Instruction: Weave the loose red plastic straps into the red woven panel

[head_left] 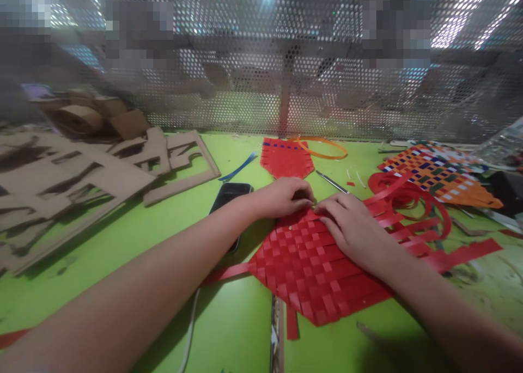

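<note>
A red woven piece point(302, 264) made of crossed flat strips lies on the green table, with loose red strips point(412, 226) running out to its right. At its far edge my left hand point(288, 197) has its fingers curled and pinched on the weave. My right hand point(347, 220) rests on the upper right part of the weave, fingers bent and closed on the far edge close to my left fingertips. Beyond my hands lies a smaller red woven piece point(286, 158) with a blue-dotted row. A dark phone point(231, 192) sits partly under my left forearm.
Cut cardboard frames point(102, 171) are heaped at the left. A metal tool point(333, 182), an orange loop point(327, 147) and a blue strip point(238, 167) lie farther back. A multicoloured woven piece point(437, 171) is at the right. A perforated metal screen point(245, 90) stands behind. A white cable point(190, 329) runs near the front.
</note>
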Available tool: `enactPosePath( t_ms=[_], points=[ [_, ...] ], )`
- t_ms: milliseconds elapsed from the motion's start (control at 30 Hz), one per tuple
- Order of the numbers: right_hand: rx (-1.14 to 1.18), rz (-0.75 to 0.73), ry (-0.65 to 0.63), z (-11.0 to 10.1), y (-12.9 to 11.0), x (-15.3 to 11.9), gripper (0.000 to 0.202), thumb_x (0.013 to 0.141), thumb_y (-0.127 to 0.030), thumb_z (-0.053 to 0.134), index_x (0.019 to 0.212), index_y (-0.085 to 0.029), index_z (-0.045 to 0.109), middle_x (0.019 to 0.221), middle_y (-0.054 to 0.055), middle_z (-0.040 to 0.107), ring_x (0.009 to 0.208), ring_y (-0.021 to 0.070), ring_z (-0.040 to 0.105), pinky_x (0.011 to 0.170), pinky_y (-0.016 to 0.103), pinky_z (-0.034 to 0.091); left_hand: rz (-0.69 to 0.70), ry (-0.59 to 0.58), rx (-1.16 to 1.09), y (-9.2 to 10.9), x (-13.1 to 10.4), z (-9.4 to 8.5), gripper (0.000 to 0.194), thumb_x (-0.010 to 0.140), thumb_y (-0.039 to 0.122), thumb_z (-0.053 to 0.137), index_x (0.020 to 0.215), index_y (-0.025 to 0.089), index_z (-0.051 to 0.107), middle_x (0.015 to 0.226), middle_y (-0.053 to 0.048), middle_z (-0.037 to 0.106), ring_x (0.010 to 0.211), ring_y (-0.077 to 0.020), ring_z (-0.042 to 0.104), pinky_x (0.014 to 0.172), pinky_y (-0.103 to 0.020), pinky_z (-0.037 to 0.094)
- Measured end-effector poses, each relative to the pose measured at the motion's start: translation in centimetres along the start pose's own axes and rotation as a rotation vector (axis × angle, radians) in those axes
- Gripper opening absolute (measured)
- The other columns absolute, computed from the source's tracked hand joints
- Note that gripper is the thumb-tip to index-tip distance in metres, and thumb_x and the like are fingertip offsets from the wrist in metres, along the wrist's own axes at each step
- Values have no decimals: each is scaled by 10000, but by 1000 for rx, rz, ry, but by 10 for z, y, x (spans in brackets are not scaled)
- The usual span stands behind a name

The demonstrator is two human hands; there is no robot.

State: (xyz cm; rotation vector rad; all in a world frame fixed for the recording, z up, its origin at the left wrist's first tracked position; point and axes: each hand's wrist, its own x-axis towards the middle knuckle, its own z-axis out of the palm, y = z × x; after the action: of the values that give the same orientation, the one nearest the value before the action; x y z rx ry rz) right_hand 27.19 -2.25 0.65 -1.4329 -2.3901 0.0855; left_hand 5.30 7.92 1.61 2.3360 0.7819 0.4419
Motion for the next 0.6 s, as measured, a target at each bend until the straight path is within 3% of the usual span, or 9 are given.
enactPosePath(
  t_ms=[600],
  points=[
    [12, -45, 34, -1, 1, -1, 218, 1045, -130, 546, 1036, -191, 754, 1079, 123, 703, 1031, 299, 657, 947, 478, 554, 39, 77, 90, 4, 2, 2, 69, 897, 189, 815, 948, 191, 860, 912, -36, 819, 803, -166, 708, 728, -250, 489]
  ],
)
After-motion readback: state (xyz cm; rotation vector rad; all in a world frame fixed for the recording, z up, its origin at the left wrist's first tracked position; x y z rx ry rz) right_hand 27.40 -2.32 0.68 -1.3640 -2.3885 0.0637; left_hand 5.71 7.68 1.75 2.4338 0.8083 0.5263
